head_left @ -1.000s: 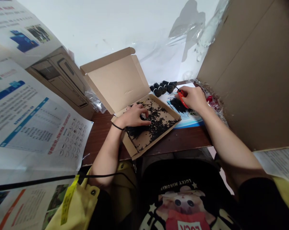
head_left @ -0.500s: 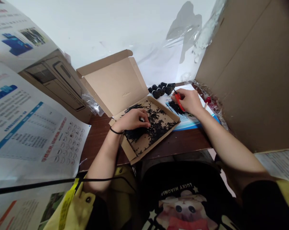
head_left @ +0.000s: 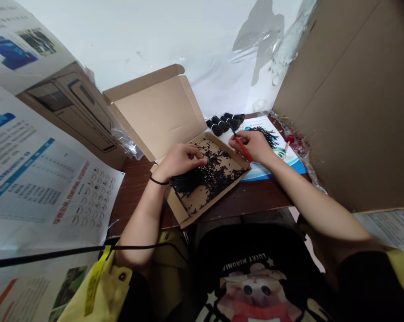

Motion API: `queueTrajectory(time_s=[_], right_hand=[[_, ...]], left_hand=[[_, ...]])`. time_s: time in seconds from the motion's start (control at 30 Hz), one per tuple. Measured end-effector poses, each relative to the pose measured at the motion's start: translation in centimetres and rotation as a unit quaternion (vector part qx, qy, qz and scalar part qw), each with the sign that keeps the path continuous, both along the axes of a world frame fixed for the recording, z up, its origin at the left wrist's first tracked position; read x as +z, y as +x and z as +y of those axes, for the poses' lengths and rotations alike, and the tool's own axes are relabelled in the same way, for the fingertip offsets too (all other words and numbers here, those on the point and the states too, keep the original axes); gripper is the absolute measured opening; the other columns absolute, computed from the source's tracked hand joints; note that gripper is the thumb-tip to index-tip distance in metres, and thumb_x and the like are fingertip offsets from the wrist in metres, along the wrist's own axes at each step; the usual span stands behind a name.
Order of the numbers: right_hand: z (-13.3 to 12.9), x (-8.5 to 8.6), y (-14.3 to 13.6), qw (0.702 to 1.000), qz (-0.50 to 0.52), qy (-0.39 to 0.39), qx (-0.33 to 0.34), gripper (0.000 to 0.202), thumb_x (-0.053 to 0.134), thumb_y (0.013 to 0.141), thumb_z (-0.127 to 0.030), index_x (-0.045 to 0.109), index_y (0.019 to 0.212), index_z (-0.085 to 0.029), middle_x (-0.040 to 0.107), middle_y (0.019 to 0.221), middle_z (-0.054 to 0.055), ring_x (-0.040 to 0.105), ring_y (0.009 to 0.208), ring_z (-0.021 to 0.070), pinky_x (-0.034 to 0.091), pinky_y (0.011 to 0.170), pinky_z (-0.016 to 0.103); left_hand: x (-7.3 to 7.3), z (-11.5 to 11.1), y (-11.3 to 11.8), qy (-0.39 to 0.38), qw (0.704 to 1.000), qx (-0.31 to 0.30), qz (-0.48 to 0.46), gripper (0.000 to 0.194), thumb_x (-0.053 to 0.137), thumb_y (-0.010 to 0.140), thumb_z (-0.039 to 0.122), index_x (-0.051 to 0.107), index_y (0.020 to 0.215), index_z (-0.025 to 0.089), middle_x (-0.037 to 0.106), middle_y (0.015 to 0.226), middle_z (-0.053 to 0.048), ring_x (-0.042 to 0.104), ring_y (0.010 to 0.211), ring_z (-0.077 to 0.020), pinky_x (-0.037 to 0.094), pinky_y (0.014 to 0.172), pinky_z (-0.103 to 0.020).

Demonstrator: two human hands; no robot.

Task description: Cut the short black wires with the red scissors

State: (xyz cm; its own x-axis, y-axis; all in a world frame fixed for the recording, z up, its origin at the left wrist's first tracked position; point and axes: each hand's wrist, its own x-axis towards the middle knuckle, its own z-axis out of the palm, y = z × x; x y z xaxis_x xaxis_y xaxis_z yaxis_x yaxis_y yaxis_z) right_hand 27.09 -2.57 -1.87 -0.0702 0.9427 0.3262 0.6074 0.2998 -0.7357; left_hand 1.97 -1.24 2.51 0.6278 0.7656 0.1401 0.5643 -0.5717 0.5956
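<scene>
R hand [head_left: 252,145] shifted left w/ red tool [head_left: 244,149], black loose bits [head_left: 212,172]

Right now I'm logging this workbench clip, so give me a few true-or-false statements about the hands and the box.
1. The left hand rests in the open cardboard box on the black pieces. True.
2. The right hand holds blue scissors. False: a red-handled tool.
3. The box lid is shut. False: it stands open.
4. Tied black bundles lie behind the box. True.
</scene>
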Motion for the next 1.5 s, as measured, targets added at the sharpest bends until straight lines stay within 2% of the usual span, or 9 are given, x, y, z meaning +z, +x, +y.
queueTrajectory(time_s=[0.2, 0.37, 0.53, 0.7, 0.93, 1.07, 1.2, 1.33, 1.5], right_hand=[[-0.9, 0.5, -1.3, 0.994, 0.066, -0.047, 0.073, 0.026, 0.066, 0.072, -0.041, 0.069, 0.081, -0.017, 0.064, 0.061, 0.001, 0.056, 0.057, 0.0113, 0.04, 0.053, 0.025], [-1.7, 1.5, -1.4, 0.97, 0.175, -0.132, 0.101, 0.027, 0.068, 0.073, -0.044, 0.061, 0.07, -0.017, 0.062, 0.057, 0.0, 0.049, 0.042, 0.0072, 0.038, 0.041, 0.022], [-1.8, 1.3, -1.6, 0.923, 0.276, -0.211, 0.165, 0.032, 0.07, 0.071, -0.049, 0.061, 0.079, -0.02, 0.068, 0.07, 0.003, 0.055, 0.045, 0.0097, 0.044, 0.039, 0.024], [-1.5, 0.9, -1.5, 0.923, 0.277, -0.22, 0.15, 0.031, 0.07, 0.072, -0.049, 0.059, 0.074, -0.02, 0.064, 0.065, 0.002, 0.057, 0.047, 0.011, 0.044, 0.038, 0.024], [-1.8, 1.5, -1.7, 0.864, 0.383, -0.258, 0.2, 0.021, 0.07, 0.075, -0.035, 0.056, 0.075, -0.02, 0.056, 0.057, -0.003, 0.051, 0.047, 0.0078, 0.043, 0.044, 0.022], [-1.5, 1.4, -1.6, 0.876, 0.388, -0.229, 0.172, 0.018, 0.071, 0.074, -0.029, 0.055, 0.075, -0.019, 0.054, 0.055, -0.004, 0.049, 0.045, 0.0068, 0.04, 0.042, 0.02], [-1.6, 1.0, -1.8, 0.885, 0.383, -0.212, 0.159, 0.017, 0.069, 0.073, -0.027, 0.055, 0.077, -0.02, 0.054, 0.054, -0.005, 0.047, 0.041, 0.0066, 0.039, 0.04, 0.021], [-2.1, 0.9, -2.3, 0.893, 0.349, -0.199, 0.203, 0.023, 0.073, 0.071, -0.032, 0.056, 0.082, -0.021, 0.058, 0.056, -0.005, 0.051, 0.042, 0.008, 0.042, 0.041, 0.021], [-2.7, 1.3, -2.8, 0.907, 0.317, -0.166, 0.223, 0.03, 0.074, 0.069, -0.037, 0.055, 0.085, -0.022, 0.061, 0.06, -0.004, 0.054, 0.045, 0.0093, 0.044, 0.043, 0.023]], left_hand=[[-0.1, -0.4, 0.7, -0.038, 0.988, 0.071, -0.129, 0.027, 0.067, 0.076, 0.043, 0.07, 0.077, 0.016, 0.066, 0.064, -0.002, 0.052, 0.052, -0.0089, 0.038, 0.048, -0.022], [-1.4, -0.7, 2.4, -0.101, 0.941, 0.027, -0.321, 0.026, 0.064, 0.081, 0.04, 0.062, 0.086, 0.015, 0.069, 0.069, -0.003, 0.062, 0.057, -0.0088, 0.05, 0.056, -0.021], [-2.7, -0.9, 3.5, -0.088, 0.919, 0.028, -0.384, 0.028, 0.064, 0.081, 0.044, 0.06, 0.086, 0.016, 0.071, 0.072, -0.003, 0.065, 0.061, -0.0091, 0.054, 0.06, -0.022], [-2.9, -0.7, 3.6, -0.042, 0.902, 0.071, -0.423, 0.03, 0.063, 0.081, 0.047, 0.059, 0.086, 0.017, 0.07, 0.07, -0.002, 0.065, 0.059, -0.0089, 0.055, 0.06, -0.022], [-3.3, -0.5, 3.6, 0.013, 0.922, 0.068, -0.382, 0.025, 0.059, 0.086, 0.042, 0.058, 0.087, 0.017, 0.069, 0.071, -0.002, 0.065, 0.06, -0.0091, 0.053, 0.059, -0.022], [-3.6, -0.5, 3.3, 0.176, 0.945, 0.103, -0.256, 0.019, 0.058, 0.087, 0.035, 0.063, 0.085, 0.017, 0.069, 0.082, -0.005, 0.065, 0.075, -0.0125, 0.052, 0.068, -0.027], [-4.1, -1.1, 3.6, 0.343, 0.93, 0.091, -0.097, 0.01, 0.059, 0.086, 0.028, 0.066, 0.084, 0.02, 0.07, 0.094, -0.004, 0.061, 0.094, -0.0185, 0.043, 0.089, -0.04], [-4.7, -1.8, 4.1, 0.375, 0.926, 0.014, -0.053, 0.012, 0.053, 0.09, 0.027, 0.064, 0.089, 0.021, 0.071, 0.083, 0.0, 0.063, 0.081, -0.0141, 0.039, 0.097, -0.04], [-4.9, -2.3, 4.4, 0.353, 0.932, 0.004, -0.084, 0.014, 0.047, 0.091, 0.022, 0.06, 0.093, 0.018, 0.068, 0.076, -0.002, 0.062, 0.07, -0.0134, 0.045, 0.075, -0.029]])
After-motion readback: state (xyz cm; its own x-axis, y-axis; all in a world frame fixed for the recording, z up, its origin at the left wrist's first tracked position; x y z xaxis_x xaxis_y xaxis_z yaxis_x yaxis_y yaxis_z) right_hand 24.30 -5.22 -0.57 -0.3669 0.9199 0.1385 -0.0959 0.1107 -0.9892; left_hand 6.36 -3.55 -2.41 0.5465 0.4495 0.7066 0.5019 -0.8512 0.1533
